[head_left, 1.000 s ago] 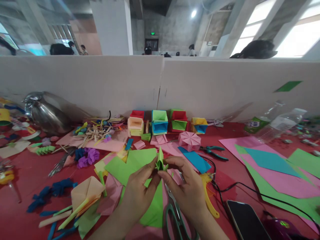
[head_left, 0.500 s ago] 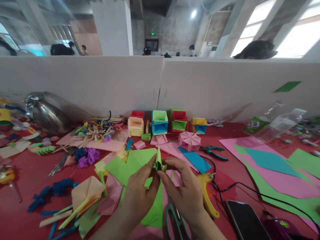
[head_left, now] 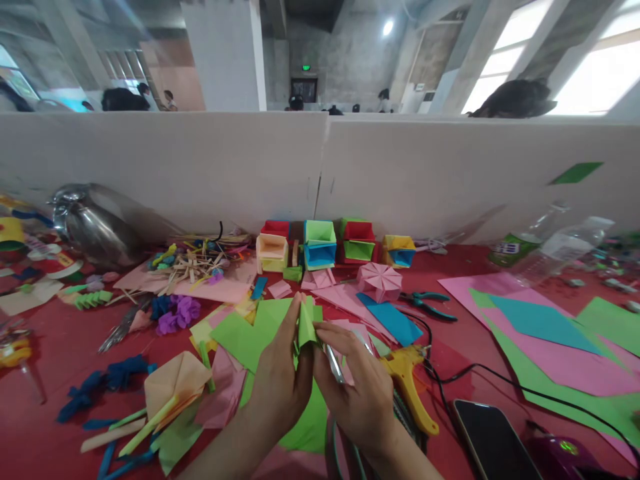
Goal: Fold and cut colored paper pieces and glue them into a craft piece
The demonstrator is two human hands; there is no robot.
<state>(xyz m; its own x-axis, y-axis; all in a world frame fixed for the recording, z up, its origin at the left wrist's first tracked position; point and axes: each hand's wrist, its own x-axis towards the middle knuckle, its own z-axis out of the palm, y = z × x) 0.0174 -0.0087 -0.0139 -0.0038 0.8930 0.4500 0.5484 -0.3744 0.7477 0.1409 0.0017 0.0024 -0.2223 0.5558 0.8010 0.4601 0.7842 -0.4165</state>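
Note:
A small folded piece of green paper (head_left: 307, 327), standing narrow and pointed at the top, is pinched between both hands over the table's middle. My left hand (head_left: 277, 377) has its fingers and thumb closed along the paper's left side. At its lower right edge, my right hand (head_left: 356, 390) grips the paper with bent fingers; the thumb is partly hidden. Scissors with grey-green handles (head_left: 337, 450) lie beneath the right hand, their metal blade (head_left: 333, 364) partly showing. Green paper sheets (head_left: 310, 420) spread below the hands.
A yellow glue gun (head_left: 413, 387) with a black cable lies right of my hands, near a phone (head_left: 495, 440). Pliers (head_left: 430, 298) and folded paper boxes (head_left: 320, 243) are farther back, before a white partition (head_left: 200, 160). Left stands a metal jug (head_left: 93, 227).
The folded green paper has turned, showing a broader smooth face, and shifted slightly left. My right hand has moved lower on it; my left fingers have straightened upward.

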